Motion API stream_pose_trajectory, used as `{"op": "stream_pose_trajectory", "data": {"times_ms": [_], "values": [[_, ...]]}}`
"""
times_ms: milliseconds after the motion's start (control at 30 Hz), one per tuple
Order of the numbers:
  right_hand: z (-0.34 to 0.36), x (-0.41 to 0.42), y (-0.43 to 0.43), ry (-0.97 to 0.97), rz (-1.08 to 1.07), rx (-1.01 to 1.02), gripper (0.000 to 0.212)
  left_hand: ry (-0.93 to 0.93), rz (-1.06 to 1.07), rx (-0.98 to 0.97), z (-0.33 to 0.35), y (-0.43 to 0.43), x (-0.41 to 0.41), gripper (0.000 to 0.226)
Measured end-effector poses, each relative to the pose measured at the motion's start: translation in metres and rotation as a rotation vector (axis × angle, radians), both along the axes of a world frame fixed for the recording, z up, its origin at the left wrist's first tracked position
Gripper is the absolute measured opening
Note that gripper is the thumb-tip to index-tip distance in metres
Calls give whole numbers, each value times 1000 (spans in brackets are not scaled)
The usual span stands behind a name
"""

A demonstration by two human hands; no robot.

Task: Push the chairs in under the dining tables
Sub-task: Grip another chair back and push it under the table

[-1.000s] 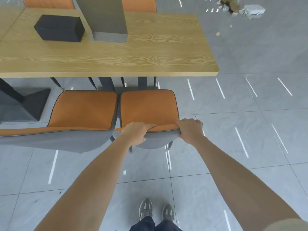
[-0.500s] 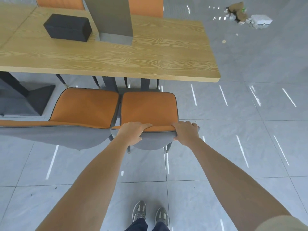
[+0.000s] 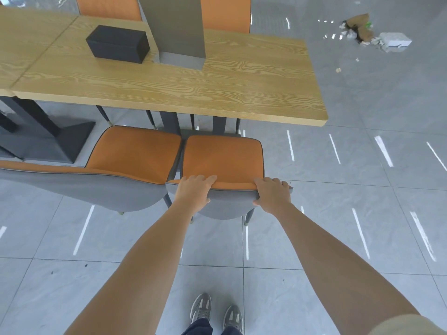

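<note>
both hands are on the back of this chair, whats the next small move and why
Probably push the chair forward toward the table. The left hand and right hand grip the top of its backrest, and its whole orange seat shows on the near side of the table edge, so it is not yet tucked under.

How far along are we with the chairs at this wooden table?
Done: the far-side chairs look tucked against the table. In hand: the left hand and right hand grip the backrest of the near right chair, whose seat sits wholly outside the table edge. Left: push it in, then the near left chair, also out.
</note>
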State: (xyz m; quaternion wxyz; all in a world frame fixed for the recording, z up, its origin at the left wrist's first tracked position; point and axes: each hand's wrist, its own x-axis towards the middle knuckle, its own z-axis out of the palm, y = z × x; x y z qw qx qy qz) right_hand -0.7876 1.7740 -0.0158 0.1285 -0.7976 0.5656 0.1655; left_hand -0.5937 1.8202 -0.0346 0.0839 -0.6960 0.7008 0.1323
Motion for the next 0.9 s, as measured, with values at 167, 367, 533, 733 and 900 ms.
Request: {"op": "stream_pose_trajectory", "data": {"times_ms": [167, 367, 533, 733, 900], "values": [[3, 1, 7, -6, -14, -15, 50, -30, 36, -10, 6, 14, 0, 64], [3, 3, 21, -49, 21, -35, 69, -78, 45, 22, 20, 39, 3, 62], [16, 17, 36, -82, 68, -15, 83, -167, 72, -35, 31, 68, 12, 64], [37, 52, 56, -151, 215, -113, 79, -201, 270, -117, 47, 112, 41, 67], [56, 104, 78, -213, 393, -104, 77, -196, 474, -172, 67, 160, 69, 69]]}}
